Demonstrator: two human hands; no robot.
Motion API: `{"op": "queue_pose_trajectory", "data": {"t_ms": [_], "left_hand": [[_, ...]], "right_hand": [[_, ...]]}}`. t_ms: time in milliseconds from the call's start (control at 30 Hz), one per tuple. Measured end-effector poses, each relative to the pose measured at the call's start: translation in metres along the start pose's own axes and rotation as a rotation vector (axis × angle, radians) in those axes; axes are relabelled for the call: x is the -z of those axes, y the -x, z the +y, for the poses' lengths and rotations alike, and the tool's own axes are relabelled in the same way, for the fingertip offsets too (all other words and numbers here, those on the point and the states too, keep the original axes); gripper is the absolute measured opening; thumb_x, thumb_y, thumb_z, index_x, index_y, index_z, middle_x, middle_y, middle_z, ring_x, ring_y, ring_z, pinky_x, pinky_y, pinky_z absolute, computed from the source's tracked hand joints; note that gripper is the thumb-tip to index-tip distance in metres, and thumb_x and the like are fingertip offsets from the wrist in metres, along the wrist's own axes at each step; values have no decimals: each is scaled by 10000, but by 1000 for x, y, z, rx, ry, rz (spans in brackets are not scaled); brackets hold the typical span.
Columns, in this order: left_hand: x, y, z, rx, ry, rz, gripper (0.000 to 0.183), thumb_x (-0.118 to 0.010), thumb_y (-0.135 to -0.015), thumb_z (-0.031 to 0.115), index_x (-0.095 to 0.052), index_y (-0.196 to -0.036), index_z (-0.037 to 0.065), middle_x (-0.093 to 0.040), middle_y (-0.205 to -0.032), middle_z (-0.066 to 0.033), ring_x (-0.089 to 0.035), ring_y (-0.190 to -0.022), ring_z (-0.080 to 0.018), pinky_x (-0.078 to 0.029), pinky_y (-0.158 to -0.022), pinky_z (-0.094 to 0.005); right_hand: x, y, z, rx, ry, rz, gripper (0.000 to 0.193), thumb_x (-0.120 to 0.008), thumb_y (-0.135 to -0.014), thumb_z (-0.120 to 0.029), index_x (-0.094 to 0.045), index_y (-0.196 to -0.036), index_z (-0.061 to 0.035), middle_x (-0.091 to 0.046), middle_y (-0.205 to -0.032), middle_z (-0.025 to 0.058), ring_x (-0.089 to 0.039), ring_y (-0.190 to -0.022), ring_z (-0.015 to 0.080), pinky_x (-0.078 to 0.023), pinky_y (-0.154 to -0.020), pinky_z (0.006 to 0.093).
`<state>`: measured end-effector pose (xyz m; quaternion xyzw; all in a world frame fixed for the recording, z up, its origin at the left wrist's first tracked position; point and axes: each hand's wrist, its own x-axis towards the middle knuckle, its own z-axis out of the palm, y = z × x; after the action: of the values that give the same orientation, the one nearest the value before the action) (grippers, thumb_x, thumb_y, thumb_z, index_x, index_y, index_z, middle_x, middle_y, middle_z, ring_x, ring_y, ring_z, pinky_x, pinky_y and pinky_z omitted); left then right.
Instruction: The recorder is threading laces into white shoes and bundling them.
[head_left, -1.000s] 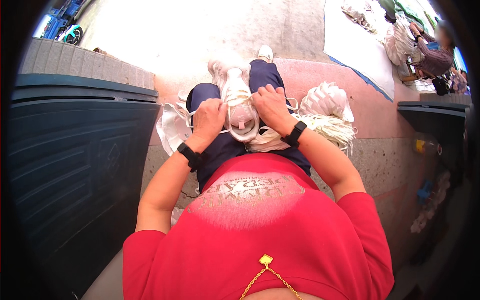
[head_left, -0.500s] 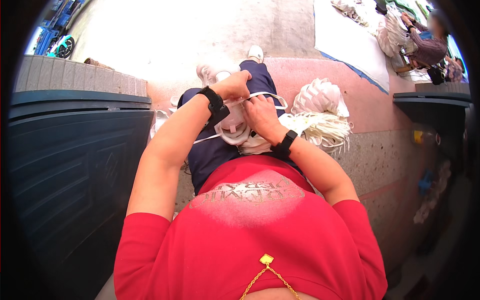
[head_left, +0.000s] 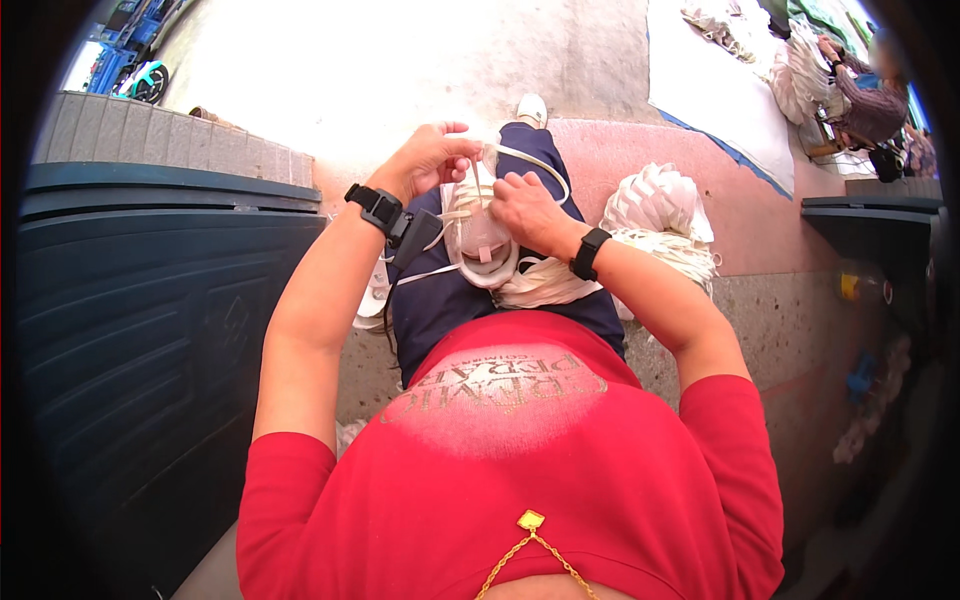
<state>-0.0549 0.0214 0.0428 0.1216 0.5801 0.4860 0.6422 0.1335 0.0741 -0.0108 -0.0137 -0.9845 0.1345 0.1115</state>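
Note:
A pale pink-white sneaker [head_left: 480, 232] rests on my lap between my thighs, its heel opening toward me. My left hand [head_left: 432, 162] is raised over the shoe's far part, thumb and fingers pinched on a white shoelace. The shoelace [head_left: 545, 163] loops out to the right above my knee. My right hand [head_left: 535, 213] is closed at the shoe's right side by the eyelets, its fingertips pressed together on the lace. Another loose lace end [head_left: 428, 273] trails left of the shoe. A bundle of white laces [head_left: 550, 284] lies across my right thigh.
Right of my leg sit a stack of white shoe pieces [head_left: 652, 205] and more laces [head_left: 672, 257]. A white shoe [head_left: 374, 298] lies by my left thigh. Dark panels [head_left: 170, 340] stand at left. A person [head_left: 868, 105] works far right beside a white sheet [head_left: 725, 110].
My left hand has moved left and up, its fingers now pinching. The right hand has shifted slightly. More of the shoe and its lacing shows between my hands.

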Motion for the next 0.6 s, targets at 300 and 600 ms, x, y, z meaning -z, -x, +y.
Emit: {"op": "queue_pose_trajectory", "data": {"t_ms": [300,600], "left_hand": [[-41,-33,-14,213,-182,104,110,-666,-695,-19,-568,-672,-63,-518,-549,-78,-391,-391,-80,-296,-326,-185],[-42,-6,-15,184,-490,146,483,-621,-691,-19,-407,-1118,-88,-523,-588,-86,-393,-359,-79,-280,-303,-225]], "right_hand": [[183,-41,-34,-71,-344,984,78,-605,-717,23,-584,-762,-37,-511,-722,85,-482,-663,207,-403,-574,300],[221,-19,-9,17,-415,1292,85,-519,-842,-14,-549,-881,55,-564,-847,80,-505,-771,131,-393,-750,230]]}}
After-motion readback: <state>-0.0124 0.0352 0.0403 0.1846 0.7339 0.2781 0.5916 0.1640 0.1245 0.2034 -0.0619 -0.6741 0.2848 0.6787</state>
